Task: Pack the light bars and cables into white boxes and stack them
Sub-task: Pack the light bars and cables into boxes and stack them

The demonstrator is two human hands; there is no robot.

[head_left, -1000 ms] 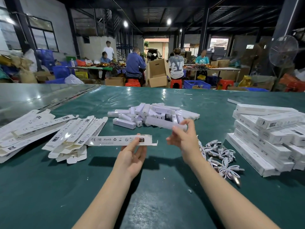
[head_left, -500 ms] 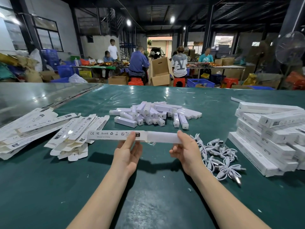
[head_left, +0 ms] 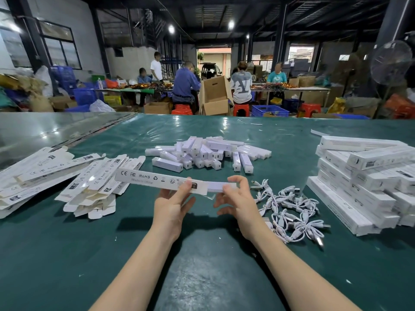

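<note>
So the light bar (head_left: 216,186) lies left-to-right, half inside the white box (head_left: 155,178) — left hand (head_left: 173,203) pinches the box's open end, right hand (head_left: 238,198) pinches the bar's free end (so the push goes leftward, I'd guess) — all held up near centre.

Dim warehouse hall — dark steel ceiling (head_left: 224,10) with round lamps (head_left: 171,29), barred windows (head_left: 60,50), bright doorway (head_left: 214,56) behind far worktables (head_left: 314,88)

Left hand (head_left: 172,206), right hand (head_left: 236,199), both forearms apparently bare.

left hand (head_left: 171,205) holds white box (head_left: 152,178); right hand (head_left: 238,200) pinches light bar (head_left: 216,186) partly inside.
</note>
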